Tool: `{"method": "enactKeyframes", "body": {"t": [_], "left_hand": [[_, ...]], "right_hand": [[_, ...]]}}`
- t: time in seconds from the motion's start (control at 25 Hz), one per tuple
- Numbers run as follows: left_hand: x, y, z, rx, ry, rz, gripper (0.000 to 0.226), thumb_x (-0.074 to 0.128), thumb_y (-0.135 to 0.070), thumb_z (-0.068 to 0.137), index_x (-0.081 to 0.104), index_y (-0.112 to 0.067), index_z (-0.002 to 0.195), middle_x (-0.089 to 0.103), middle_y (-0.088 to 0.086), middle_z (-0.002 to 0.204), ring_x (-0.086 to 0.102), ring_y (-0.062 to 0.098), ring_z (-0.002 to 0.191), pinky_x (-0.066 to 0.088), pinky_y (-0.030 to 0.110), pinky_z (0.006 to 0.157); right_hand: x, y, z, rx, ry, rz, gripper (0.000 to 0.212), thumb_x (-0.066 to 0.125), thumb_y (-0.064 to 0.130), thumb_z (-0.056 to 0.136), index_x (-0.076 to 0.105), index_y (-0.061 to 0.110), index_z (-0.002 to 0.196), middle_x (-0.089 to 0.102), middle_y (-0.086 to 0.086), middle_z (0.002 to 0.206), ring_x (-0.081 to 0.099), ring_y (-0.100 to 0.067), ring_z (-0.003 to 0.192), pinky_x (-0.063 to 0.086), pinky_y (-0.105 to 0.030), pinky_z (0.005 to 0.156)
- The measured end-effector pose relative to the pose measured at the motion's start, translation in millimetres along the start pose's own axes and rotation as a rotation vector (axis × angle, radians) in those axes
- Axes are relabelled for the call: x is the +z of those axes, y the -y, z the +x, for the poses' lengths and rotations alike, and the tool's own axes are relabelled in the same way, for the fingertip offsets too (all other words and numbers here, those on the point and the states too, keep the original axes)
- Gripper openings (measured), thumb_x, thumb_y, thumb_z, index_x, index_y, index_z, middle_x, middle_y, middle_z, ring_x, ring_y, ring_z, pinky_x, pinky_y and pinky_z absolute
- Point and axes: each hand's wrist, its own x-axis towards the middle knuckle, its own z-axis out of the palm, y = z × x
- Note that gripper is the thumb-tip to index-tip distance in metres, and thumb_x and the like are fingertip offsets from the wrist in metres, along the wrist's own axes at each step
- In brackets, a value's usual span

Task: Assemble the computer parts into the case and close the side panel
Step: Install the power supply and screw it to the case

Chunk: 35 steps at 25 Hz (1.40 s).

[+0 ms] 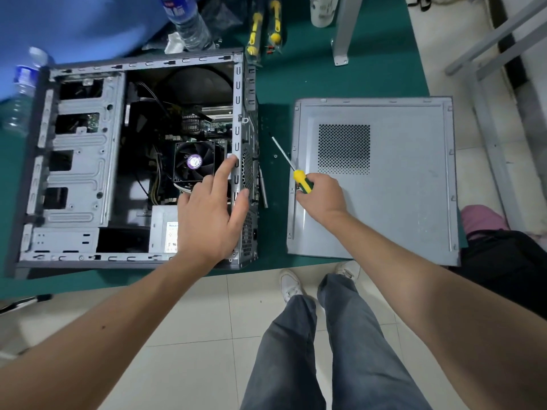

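Two hands: left hand (211, 213) spread on the case (236, 119) rim; right hand (321, 195) grips screwdriver (288, 162), shaft pointing eleven o'clock; side panel (399, 202) at three o'clock.

Bare forearms, grey jeans, white shoes

Both forearms are bare to the lower frame edge, with no sleeve, watch, ring or glove on the left hand (208, 214) or the right hand (321, 195). A small dark mole sits on the left forearm, well below the left hand. The legs wear loose grey-blue jeans (322, 344), creased at the knees and bunched at the hems. Just above the jeans' hems are white shoes (291, 285), their toes rounded.
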Motion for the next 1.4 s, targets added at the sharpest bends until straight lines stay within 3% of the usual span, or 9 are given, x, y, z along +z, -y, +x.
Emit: {"method": "enactKeyframes", "body": {"t": [0.28,0.48,0.56,0.64,0.84,1.04,1.16,1.28,1.4], "left_hand": [[0,1,1,-0.007,0.015,0.031,0.055,0.027,-0.051,0.099,0.022,-0.032,0.151,0.05,-0.01,0.099,0.049,0.016,0.095,0.033,0.043,0.09],[2,2,2,-0.009,0.018,0.023,0.055,0.032,-0.049,0.099,0.027,-0.03,0.15,0.049,-0.001,0.119,0.046,0.019,0.111,0.033,0.042,0.094],[0,0,-1,0.016,-0.004,0.009,0.053,0.04,-0.044,0.1,0.033,-0.026,0.149,0.04,0.007,0.138,0.038,0.024,0.129,0.032,0.045,0.103],[-5,-3,-2,0.112,-0.026,-0.014,0.05,0.053,-0.034,0.099,0.04,-0.022,0.146,0.037,0.012,0.142,0.034,0.028,0.134,0.029,0.046,0.106],[-22,-28,-8,0.436,0.098,-0.061,0.037,0.074,-0.025,0.085,0.065,-0.019,0.121,0.062,0.0,0.109,0.054,0.021,0.103,0.04,0.037,0.087],[-36,-47,-23,0.446,0.109,-0.287,0.013,0.071,-0.016,0.088,0.076,-0.014,0.1,0.069,-0.002,0.088,0.063,0.013,0.08,0.052,0.031,0.069],[-40,-48,-28,0.31,0.116,-0.432,0.009,0.069,-0.01,0.089,0.076,-0.012,0.096,0.069,-0.003,0.084,0.062,0.008,0.076,0.05,0.024,0.07],[-46,-43,-31,0.05,0.127,-0.613,0.01,0.07,-0.01,0.089,0.075,-0.016,0.096,0.071,-0.006,0.085,0.064,0.008,0.076,0.052,0.02,0.071],[-54,-37,-31,-0.051,0.109,-0.678,0.013,0.073,-0.015,0.087,0.073,-0.027,0.091,0.071,-0.011,0.078,0.062,0.007,0.068,0.049,0.014,0.065]], "right_hand": [[4,-4,-5,-0.025,-0.066,-0.041,0.029,0.061,0.028,0.093,0.052,0.015,0.069,0.045,0.003,0.059,0.042,-0.016,0.054,0.029,-0.024,0.047],[-17,20,-47,0.161,0.08,0.622,0.023,0.065,0.021,0.089,0.063,0.002,0.079,0.058,-0.011,0.064,0.052,-0.019,0.047,0.048,-0.029,0.049],[-28,34,-74,0.155,0.181,0.754,0.015,0.069,0.021,0.086,0.068,0.007,0.081,0.065,-0.005,0.066,0.052,-0.015,0.044,0.047,-0.025,0.047],[-39,44,-96,0.159,0.212,0.847,0.008,0.071,0.018,0.085,0.07,0.012,0.082,0.066,-0.001,0.067,0.052,-0.013,0.046,0.048,-0.025,0.047],[-59,50,-126,0.182,0.212,0.884,0.008,0.074,0.019,0.084,0.071,0.012,0.086,0.064,-0.001,0.067,0.053,-0.013,0.05,0.05,-0.027,0.049],[-61,52,-138,0.149,0.25,0.904,0.01,0.075,0.02,0.085,0.069,0.012,0.087,0.062,0.0,0.063,0.055,-0.013,0.05,0.05,-0.027,0.05],[-67,48,-142,0.036,0.244,0.739,0.024,0.073,0.038,0.085,0.066,0.015,0.08,0.062,0.002,0.061,0.054,-0.013,0.049,0.049,-0.029,0.049],[-86,24,-143,-0.263,-0.009,0.094,0.042,0.061,0.055,0.085,0.05,0.019,0.066,0.045,0.006,0.05,0.046,-0.015,0.048,0.04,-0.026,0.048],[-107,-1,-144,-0.46,-0.112,-0.36,0.044,0.06,0.049,0.091,0.044,0.017,0.064,0.041,0.003,0.049,0.046,-0.025,0.049,0.031,-0.029,0.047]]}}
